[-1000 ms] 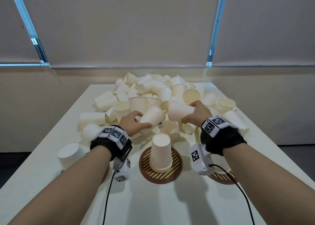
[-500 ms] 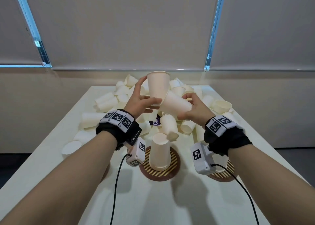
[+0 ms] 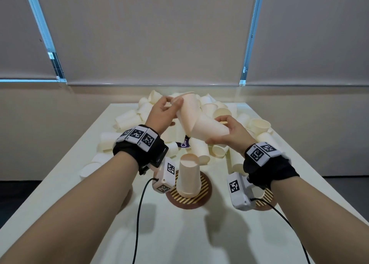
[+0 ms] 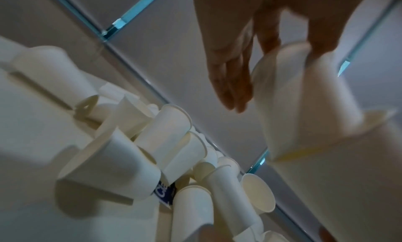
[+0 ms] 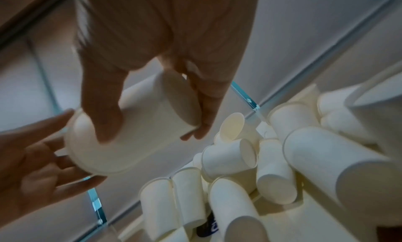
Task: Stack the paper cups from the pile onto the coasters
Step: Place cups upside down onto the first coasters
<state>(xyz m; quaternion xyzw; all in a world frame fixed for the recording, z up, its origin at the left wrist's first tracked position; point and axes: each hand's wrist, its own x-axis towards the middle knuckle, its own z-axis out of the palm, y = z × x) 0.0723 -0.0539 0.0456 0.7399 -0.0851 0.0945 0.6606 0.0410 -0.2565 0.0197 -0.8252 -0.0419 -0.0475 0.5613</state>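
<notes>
**Inspector:** Report the hands.

**Assessor:** Both are raised above the pile (image 3: 201, 111) at the far end of the table (image 3: 60, 183). The left hand (image 3: 162, 112) has thumb and fingers curled against the side of an upper cup (image 3: 188, 111). The right hand (image 3: 229, 131) is wrapped round a lower cup (image 3: 210, 130), fingers over the top, thumb beneath. The two cups meet at an angle, the base of one entering the mouth of the other. The wrist views are blurred, so I cannot tell how deep the nesting goes.

**Inspector:** Where do the stacks stand?

**Assessor:** An inverted stack (image 3: 188, 176) sits on the middle coaster (image 3: 205, 193), near the table's front. A second coaster (image 3: 268, 198) lies to its right, mostly hidden by the wrist camera; what it carries cannot be made out.

**Inspector:** Step in hand?

**Assessor:** Judged as joining two loose cups mid-air before placement. Many cups lie loose in the pile, so the task looks early.

**Inspector:** Next requirement?

**Assessor:** Straighten the pair along one axis, seat them fully, turn them mouth down and lower them squarely over the stack. A crooked approach could tip it.
</notes>
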